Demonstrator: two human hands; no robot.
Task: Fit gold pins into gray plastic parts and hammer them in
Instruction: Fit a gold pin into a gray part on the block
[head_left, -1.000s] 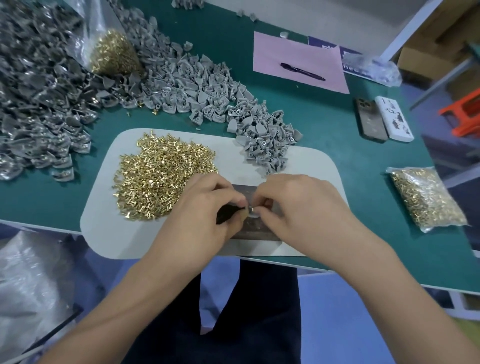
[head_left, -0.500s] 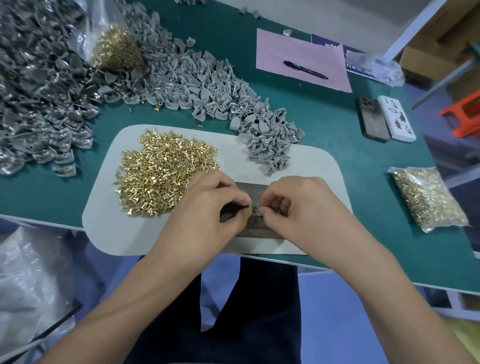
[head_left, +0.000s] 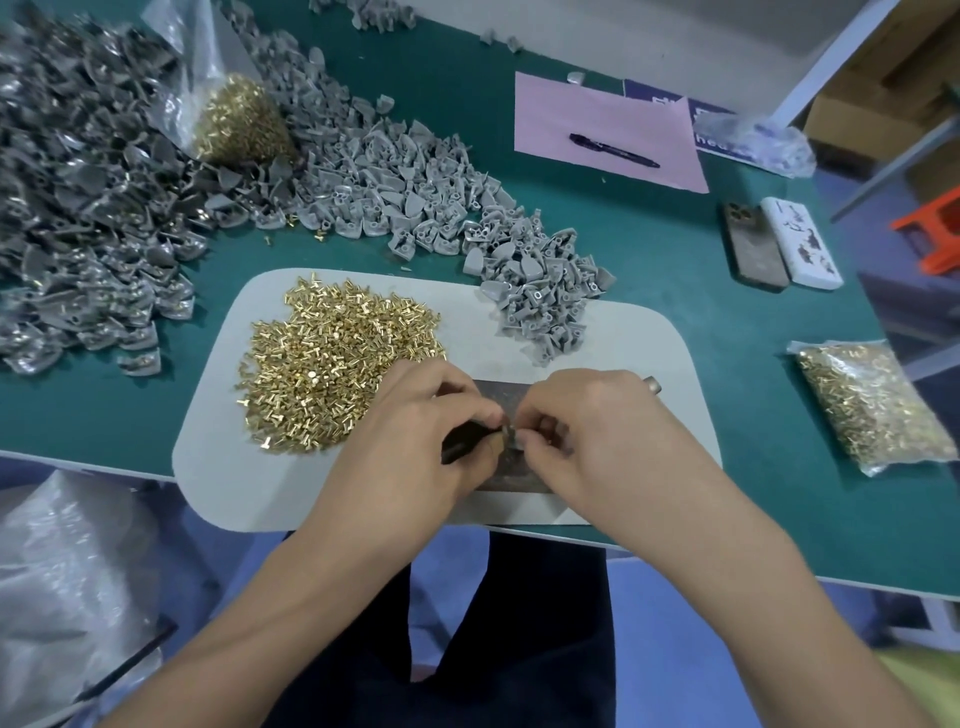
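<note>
Right in the middle, both hands meet over a dark metal block (head_left: 514, 480) sitting on the near part of a pale gray mat (head_left: 218, 457). The right hand (head_left: 597, 436) pinches a small gray plastic part (head_left: 515, 435) between thumb and fingertips, and the left hand (head_left: 415, 431) pinches what looks like a gold pin (head_left: 502, 429) right up against it, though it's tiny and mostly hidden. The left palm also has a dark tool handle (head_left: 460, 439) tucked under it.

Just left of the hands is the loose heap of gold pins (head_left: 332, 358) on the mat, and a smaller bunch of gray parts (head_left: 540, 306) spills onto its far edge. The green table (head_left: 675, 260) carries a huge pile of gray parts (head_left: 104, 208) on the far left, a bagged lot of pins (head_left: 872, 400) on the right, two phones (head_left: 779, 244), and a pen (head_left: 613, 150) on pink paper (head_left: 597, 109).
</note>
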